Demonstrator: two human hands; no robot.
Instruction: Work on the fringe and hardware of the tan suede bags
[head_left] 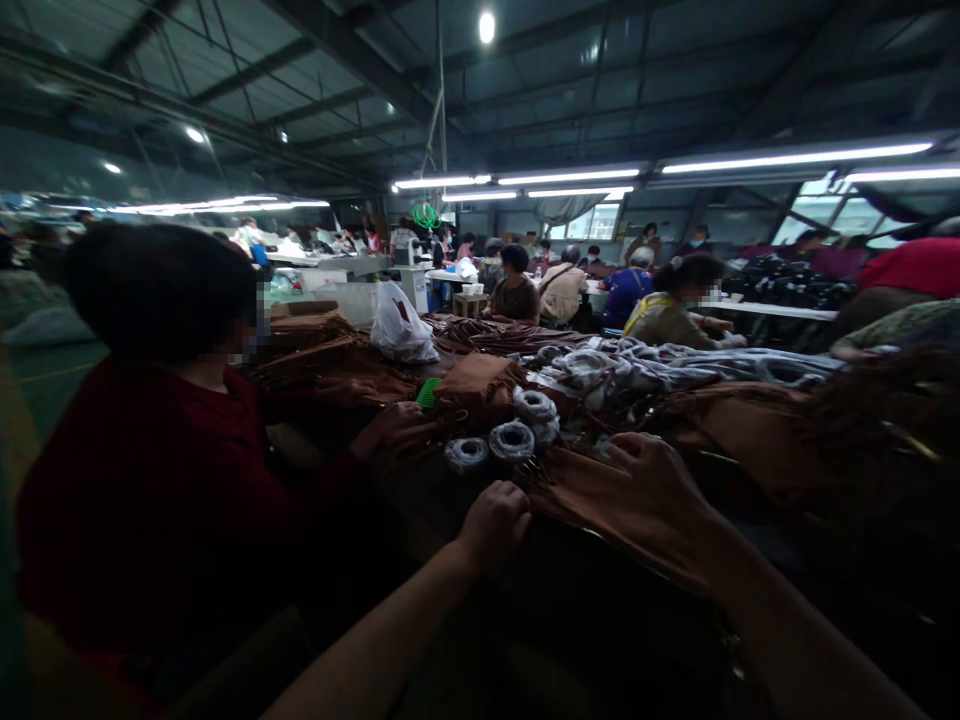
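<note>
A brown leather-like piece [592, 500] with a fringed or strap-like left end lies in front of me. My left hand [495, 522] is closed beside that end, its fingers curled; what is in them, if anything, is hidden. Over the piece's far edge is my right hand [654, 485], fingers bent and drawn together; whatever it pinches is too dark to make out. Just beyond my hands sit several white-wrapped rings, among them a front ring [512, 440] and a left ring [466, 454]. Behind them is a stack of brown pieces [480, 378].
At my left a co-worker in a dark red top [157, 480] handles brown pieces near a green comb-like object [428, 393]. A white plastic bag [403, 325], grey-white wrapped straps [652, 365] and a dark brown heap [892, 470] crowd the table. Other people sit beyond.
</note>
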